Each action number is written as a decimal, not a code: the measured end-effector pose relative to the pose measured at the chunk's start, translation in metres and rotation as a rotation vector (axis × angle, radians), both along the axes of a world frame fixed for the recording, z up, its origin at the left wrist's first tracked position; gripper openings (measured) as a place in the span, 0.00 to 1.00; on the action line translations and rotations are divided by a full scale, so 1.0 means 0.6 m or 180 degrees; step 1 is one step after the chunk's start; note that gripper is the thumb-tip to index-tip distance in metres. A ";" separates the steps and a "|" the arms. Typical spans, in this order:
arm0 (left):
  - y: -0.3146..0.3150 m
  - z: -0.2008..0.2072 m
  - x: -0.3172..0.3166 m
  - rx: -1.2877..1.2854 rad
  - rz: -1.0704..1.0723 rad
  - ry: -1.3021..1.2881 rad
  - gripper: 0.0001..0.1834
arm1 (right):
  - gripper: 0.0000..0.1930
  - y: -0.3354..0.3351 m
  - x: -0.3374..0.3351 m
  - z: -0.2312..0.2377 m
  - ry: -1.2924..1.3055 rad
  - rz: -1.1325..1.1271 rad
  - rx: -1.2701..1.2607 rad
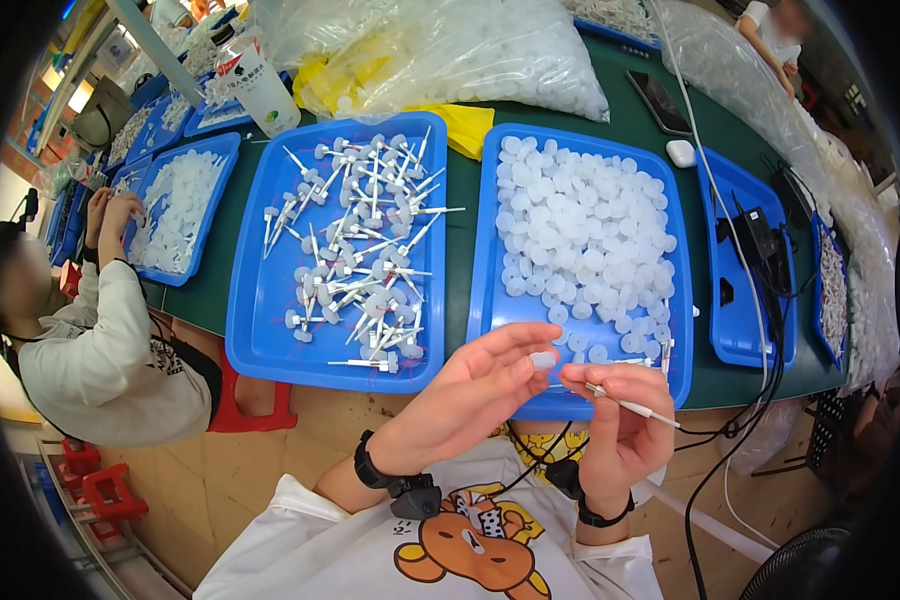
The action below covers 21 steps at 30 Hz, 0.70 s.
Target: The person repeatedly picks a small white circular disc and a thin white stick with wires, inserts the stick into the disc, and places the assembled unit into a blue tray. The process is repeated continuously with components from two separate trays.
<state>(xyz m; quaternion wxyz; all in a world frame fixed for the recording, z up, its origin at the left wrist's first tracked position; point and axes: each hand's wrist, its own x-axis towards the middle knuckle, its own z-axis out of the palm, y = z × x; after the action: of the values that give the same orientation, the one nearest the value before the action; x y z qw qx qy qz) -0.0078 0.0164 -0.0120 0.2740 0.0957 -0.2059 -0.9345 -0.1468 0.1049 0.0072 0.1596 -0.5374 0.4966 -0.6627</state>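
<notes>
The left hand (470,380) has its fingers pinched on a small cloudy-white disc (543,361), up above the near edge of the right tray (484,290). The right hand (625,425) has its fingers closed on a thin white stick (642,408), close beside the disc but, as far as I can see, not touching it. (The fingers hide part of both things.)

The disc looks smooth and is only held near the fingertips, so a loose pinch might let it pop out. It could drop back into the pile of discs (585,215), or roll to the floor (320,480) and get lost. If the stick tips in the fingers, its end might miss the middle of the disc. Pushing too hard could bend the stick or poke a finger. In the left tray (255,320), the joined pieces (365,250) lie in a jumble, so their thin red threads might snag.

As for writing, the bottle (270,100) at the back of the desk (461,230) has dark letters and a little red on its pale label. The white shirt (360,545) has a brown bear picture and some small dark marks.
</notes>
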 end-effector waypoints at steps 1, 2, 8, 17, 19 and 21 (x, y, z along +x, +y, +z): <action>0.001 -0.002 0.000 -0.0051 -0.0042 0.0004 0.19 | 0.07 0.001 0.000 -0.001 -0.0021 0.0002 0.0025; 0.002 -0.005 0.000 -0.0101 -0.0084 0.0008 0.20 | 0.07 0.001 -0.001 -0.003 -0.0042 0.0004 0.0050; 0.004 -0.009 0.003 -0.0096 -0.0108 -0.0042 0.18 | 0.08 0.000 -0.006 -0.005 0.0001 -0.0039 -0.0005; 0.008 -0.008 -0.005 -0.0559 0.0213 -0.0611 0.15 | 0.16 0.008 -0.011 0.002 0.0787 -0.0105 0.0256; 0.010 -0.009 -0.004 -0.0537 0.0182 -0.0576 0.16 | 0.16 -0.001 -0.012 -0.002 0.0750 -0.0079 0.0117; 0.012 -0.017 -0.001 -0.0453 0.0091 -0.0435 0.16 | 0.15 -0.002 -0.015 -0.006 0.0765 -0.0098 0.0154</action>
<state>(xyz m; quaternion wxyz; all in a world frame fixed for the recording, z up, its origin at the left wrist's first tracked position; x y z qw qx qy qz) -0.0086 0.0239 -0.0222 0.2787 0.1423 -0.2887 -0.9048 -0.1558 0.1038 0.0035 0.1017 -0.6013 0.5362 -0.5836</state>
